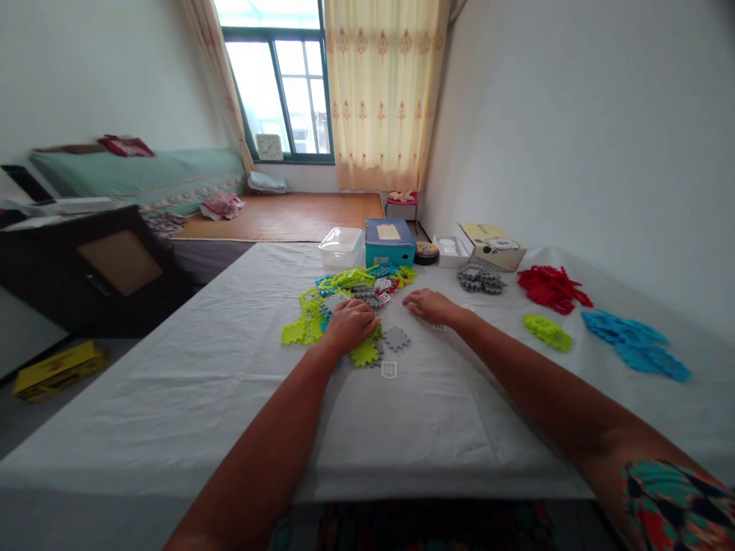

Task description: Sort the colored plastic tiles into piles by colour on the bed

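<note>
A mixed pile of flat, notched plastic building pieces (313,310) lies on the white-covered table, mostly lime green with blue, grey, red and white ones among them. My left hand (351,325) rests on the near right side of this pile, fingers loosely bent over the pieces; its fingertips are partly hidden. Just right of the pile, my right hand (429,306) hovers low or touches the cloth, fingers apart, with no piece visible in it. A loose grey toothed piece (396,338) and a white window-grid piece (389,370) lie between and below the hands.
Sorted heaps sit to the right: grey pieces (481,280), red pieces (552,288), green pieces (547,332) and blue pieces (635,344). Along the back stand a clear plastic tub (342,246), a blue box (390,242), a round tin (426,253) and a yellow box (494,246).
</note>
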Available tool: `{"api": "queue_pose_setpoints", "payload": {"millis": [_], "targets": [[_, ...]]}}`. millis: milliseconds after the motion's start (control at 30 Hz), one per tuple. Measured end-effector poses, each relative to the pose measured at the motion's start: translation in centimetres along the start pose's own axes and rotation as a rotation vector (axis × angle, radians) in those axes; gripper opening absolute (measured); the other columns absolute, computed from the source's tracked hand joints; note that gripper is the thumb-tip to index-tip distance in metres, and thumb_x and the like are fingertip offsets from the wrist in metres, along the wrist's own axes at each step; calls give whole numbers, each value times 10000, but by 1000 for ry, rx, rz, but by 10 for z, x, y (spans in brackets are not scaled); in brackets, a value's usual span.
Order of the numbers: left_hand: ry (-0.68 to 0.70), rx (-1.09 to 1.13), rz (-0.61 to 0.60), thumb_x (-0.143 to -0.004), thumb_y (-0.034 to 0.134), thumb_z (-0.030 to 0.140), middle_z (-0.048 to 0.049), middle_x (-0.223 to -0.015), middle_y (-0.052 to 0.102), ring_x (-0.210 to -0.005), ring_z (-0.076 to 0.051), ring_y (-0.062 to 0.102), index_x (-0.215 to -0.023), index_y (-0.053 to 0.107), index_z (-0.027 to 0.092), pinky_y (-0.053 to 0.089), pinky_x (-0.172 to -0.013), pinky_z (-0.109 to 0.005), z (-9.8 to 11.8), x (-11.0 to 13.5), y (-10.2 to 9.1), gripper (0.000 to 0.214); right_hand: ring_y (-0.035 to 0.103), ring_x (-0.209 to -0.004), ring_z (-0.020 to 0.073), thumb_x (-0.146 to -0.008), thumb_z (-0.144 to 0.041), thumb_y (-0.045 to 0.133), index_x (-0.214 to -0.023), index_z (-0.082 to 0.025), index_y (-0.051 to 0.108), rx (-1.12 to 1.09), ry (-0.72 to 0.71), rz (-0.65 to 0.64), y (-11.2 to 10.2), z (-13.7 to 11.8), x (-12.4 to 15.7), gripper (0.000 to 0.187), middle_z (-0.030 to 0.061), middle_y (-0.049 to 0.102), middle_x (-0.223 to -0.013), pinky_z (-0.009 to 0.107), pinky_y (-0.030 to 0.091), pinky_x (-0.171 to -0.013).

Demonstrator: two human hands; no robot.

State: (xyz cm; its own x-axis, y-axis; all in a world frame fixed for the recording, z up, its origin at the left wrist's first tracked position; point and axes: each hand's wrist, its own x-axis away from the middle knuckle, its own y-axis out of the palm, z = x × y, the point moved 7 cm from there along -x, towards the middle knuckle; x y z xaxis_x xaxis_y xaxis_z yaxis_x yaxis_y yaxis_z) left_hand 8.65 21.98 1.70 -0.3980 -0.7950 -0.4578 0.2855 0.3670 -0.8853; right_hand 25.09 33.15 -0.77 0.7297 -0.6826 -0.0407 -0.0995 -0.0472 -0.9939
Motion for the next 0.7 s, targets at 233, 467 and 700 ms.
{"api": "queue_pose_setpoints", "payload": {"millis": [233,467,700], "targets": [[29,-3,-16,-965,453,367,-29,-907,710,-967,-191,595,-807,704,228,384,-926,-369,4,-1,-1,327,548,-1170,226,-900,-209,530,-1219,-202,657,6,101,95,-6,6,27,343,103,632,-1278,354,400,-996],[-2,-11,-3,-968,451,365,-26,-925,712,-959,-185,596,-819,704,228,389,-922,-362,-5,-1,-4,324,463,-1215,269,-937,-288,477,-1208,-232,634,4,91,37,1,-9,37,318,79,609,-1304,412,419,-918],[1,3,-21,-962,465,365,-25,-926,713,-962,-181,599,-797,708,237,396,-920,-351,-2,-3,-2,320,500,-1149,258,-909,-218,486,-1133,-209,647,-10,103,67,-5,-16,43,276,90,645,-1222,399,419,-894]]}}
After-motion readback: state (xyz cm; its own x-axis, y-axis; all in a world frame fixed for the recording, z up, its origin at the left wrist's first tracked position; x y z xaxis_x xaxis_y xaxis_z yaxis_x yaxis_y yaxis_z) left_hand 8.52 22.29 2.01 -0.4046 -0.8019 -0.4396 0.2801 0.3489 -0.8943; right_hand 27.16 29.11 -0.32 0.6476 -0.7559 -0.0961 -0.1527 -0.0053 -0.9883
